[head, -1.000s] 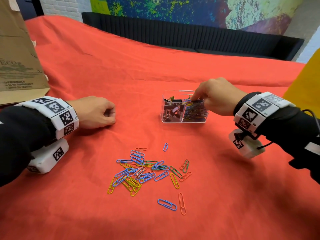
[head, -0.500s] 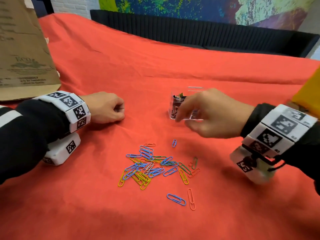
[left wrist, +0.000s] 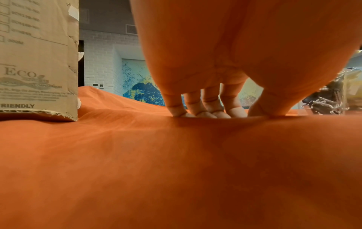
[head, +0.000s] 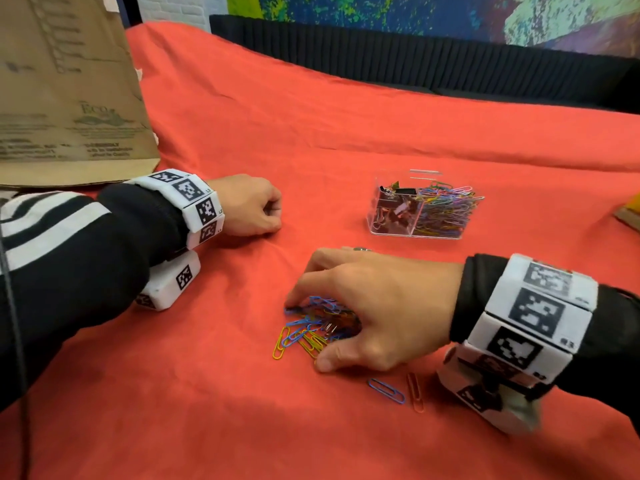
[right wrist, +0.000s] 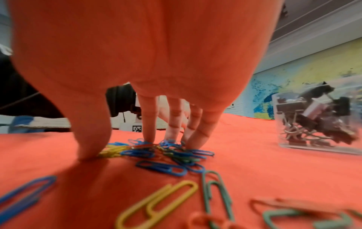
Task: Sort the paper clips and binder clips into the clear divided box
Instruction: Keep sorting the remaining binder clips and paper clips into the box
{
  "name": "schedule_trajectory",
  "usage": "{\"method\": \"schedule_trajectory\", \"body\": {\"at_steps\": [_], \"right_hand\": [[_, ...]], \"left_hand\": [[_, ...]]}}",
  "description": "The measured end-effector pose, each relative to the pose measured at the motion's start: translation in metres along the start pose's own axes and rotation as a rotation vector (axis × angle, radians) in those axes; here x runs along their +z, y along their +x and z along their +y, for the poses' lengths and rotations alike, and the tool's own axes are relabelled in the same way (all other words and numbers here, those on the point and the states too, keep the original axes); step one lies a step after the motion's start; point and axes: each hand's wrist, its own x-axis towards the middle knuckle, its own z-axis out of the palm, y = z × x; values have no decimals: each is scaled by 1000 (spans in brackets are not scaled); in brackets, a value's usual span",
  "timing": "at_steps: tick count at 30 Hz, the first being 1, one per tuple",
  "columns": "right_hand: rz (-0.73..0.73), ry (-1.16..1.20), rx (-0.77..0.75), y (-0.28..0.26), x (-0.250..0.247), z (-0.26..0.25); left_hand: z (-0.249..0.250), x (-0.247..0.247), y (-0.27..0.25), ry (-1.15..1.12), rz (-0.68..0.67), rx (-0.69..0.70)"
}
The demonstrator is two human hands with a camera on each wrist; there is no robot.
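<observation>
The right hand point(head: 377, 306), fingers point(right wrist: 149, 124) spread, tips on a pile of coloured wire paper clips point(head: 310, 329) on the red-clothed counter point(head: 194, 410); beyond, the left hand point(head: 249, 206) rests fisted, and the clear divided plastic box point(head: 415, 234) holds black binder clips point(head: 393, 211) left, paper clips right.

Bright, even light from above. Soft shadow under right hand point(head: 381, 306) on red cloth point(head: 311, 116). Wrist views: skin tinted orange, near paper clips point(right wrist: 156, 199) blurred, edges bowed.

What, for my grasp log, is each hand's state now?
Left hand: closed, fingers curled, holding nothing.
Right hand: open, fingers touching the paper clips.
</observation>
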Motion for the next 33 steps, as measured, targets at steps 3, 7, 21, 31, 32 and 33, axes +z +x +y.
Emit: {"method": "schedule_trajectory", "body": {"at_steps": [3,7,21,31,32,33], "right_hand": [[46,-10,-64,-2,-2,-6],[51,-24,-34,-11,-8,-1],[394,39,394,-67,-75,82],[471,-153,576,-51,-94,147],[468,-163,573,-48,-91,149],[467,-165,567,-47,-89,151]], "left_hand": [[1,0,0,-1,0,2],[2,0,0,-9,-17,-9],[-1,1,2,-2,-21,13],[1,0,0,22,-11,23],[1,0,0,22,-12,24],[1,0,0,21,-14,25]]}}
